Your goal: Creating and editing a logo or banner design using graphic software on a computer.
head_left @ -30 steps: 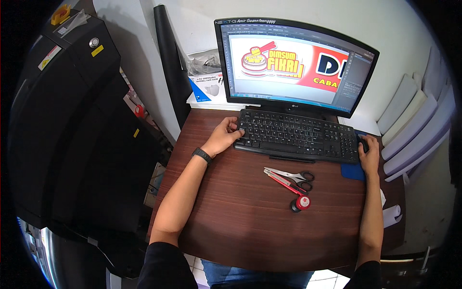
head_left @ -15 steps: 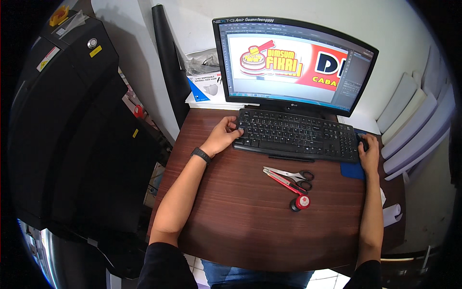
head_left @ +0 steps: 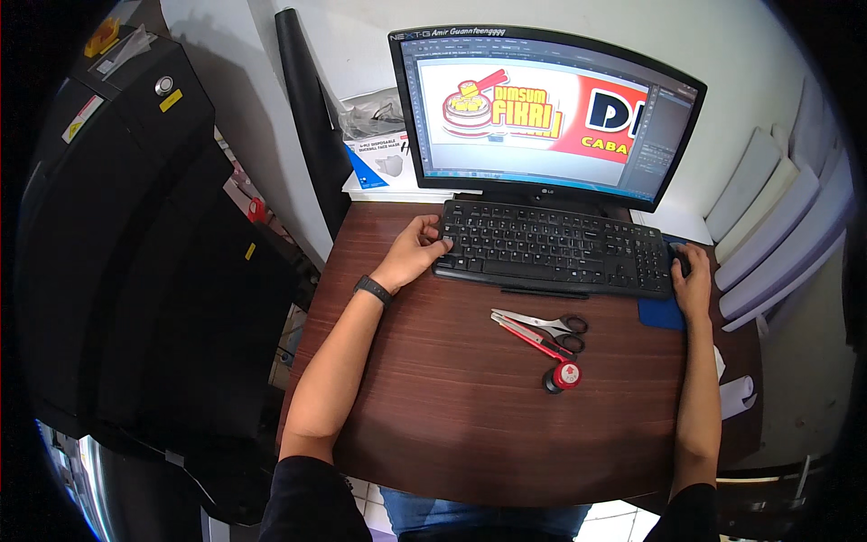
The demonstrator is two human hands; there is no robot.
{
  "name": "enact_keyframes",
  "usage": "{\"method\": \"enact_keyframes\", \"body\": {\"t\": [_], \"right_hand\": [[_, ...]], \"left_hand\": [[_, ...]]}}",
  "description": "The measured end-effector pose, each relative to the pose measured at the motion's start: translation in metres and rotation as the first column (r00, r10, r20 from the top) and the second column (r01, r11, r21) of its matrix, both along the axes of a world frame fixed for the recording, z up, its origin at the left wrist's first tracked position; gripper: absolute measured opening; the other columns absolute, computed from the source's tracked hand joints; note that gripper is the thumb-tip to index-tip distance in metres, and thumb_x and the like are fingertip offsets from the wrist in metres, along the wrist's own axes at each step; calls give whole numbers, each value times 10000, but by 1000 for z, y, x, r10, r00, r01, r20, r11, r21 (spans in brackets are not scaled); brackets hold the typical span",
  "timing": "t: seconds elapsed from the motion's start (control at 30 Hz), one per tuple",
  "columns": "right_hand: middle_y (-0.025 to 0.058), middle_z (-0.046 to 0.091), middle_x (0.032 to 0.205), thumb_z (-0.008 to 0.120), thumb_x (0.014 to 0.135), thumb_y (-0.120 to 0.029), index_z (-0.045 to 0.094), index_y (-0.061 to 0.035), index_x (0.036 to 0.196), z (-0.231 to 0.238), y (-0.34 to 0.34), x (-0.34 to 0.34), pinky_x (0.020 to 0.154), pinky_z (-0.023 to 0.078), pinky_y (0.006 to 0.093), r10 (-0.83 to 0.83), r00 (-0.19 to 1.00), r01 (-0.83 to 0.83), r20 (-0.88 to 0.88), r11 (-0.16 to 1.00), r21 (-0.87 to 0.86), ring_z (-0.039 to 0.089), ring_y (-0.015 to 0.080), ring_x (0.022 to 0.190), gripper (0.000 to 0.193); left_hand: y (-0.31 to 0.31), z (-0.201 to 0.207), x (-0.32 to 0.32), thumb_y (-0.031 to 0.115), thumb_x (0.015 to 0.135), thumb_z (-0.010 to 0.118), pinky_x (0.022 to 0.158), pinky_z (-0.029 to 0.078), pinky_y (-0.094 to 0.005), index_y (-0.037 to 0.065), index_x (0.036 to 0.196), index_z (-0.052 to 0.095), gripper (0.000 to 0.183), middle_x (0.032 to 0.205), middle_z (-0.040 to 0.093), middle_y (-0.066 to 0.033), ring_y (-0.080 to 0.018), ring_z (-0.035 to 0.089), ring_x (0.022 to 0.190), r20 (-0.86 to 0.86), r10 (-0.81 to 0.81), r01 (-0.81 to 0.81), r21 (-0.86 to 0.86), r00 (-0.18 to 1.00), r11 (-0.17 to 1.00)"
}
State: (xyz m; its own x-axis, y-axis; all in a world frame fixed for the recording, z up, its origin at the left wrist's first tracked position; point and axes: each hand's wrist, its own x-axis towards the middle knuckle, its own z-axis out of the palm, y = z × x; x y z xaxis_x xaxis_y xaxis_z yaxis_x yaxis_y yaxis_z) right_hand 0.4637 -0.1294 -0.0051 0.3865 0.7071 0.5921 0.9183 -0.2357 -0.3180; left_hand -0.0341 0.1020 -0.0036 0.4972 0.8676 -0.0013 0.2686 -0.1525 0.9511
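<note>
My left hand rests at the left end of a black keyboard. Its thumb lies on the keys and its other fingers bend at the keyboard's edge, apart from the thumb, holding nothing. On the right, my right hand is closed over a dark computer mouse, mostly hidden under the fingers, at a blue mouse pad. Behind the keyboard stands a monitor with a red, yellow and white banner design on its screen.
Scissors, a red utility knife and a red-and-black round stamp lie on the brown desk. A face mask box stands behind left. Paper rolls lean at right; a large black machine fills the left.
The whole view has shifted slightly. Both hands keep their places on the keyboard and the mouse, and the screen looks the same.
</note>
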Motion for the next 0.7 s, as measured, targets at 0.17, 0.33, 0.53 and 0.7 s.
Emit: {"method": "enact_keyframes", "body": {"t": [0.17, 0.33, 0.53, 0.7], "right_hand": [[178, 607, 1311, 662, 922, -120, 672, -53, 1205, -2, 0, 3, 1048, 465, 439, 10, 999, -10, 33, 1000, 10, 569, 372, 1239, 291], [178, 604, 1320, 665, 926, -130, 676, -55, 1213, -2, 0, 2, 1047, 466, 440, 18, 1000, -18, 16, 1000, 8, 570, 374, 1241, 297], [172, 607, 1319, 676, 922, -134, 685, -64, 1223, -2, -1, 4, 1042, 471, 436, 21, 999, -21, 24, 1000, 5, 575, 372, 1236, 309], [159, 613, 1318, 684, 918, -136, 690, -78, 1225, -1, 0, 2, 1039, 474, 428, 9, 1000, -9, 29, 1000, 7, 581, 361, 1233, 312]], "left_hand": [[0, -1, 1, 182, 927, 749, 924, 476, -277, -41, 1468, 435, 663, 1135, 560, -46, -134, 558, 1004, 13, -4, 4, 5, 1000, 1000], [-1, -2, 1, 220, 892, 774, 842, 485, -268, -63, 1446, 452, 700, 1096, 560, -47, -127, 547, 923, 37, 20, -21, 23, 999, 1000], [3, -9, 1, 231, 889, 779, 843, 475, -270, -64, 1439, 456, 703, 1091, 547, -42, -126, 527, 918, 45, 11, -13, 37, 999, 999], [3, -7, 0, 235, 887, 780, 847, 475, -270, -61, 1437, 461, 702, 1090, 548, -43, -127, 527, 926, 58, 11, -12, 22, 998, 1000]]}}
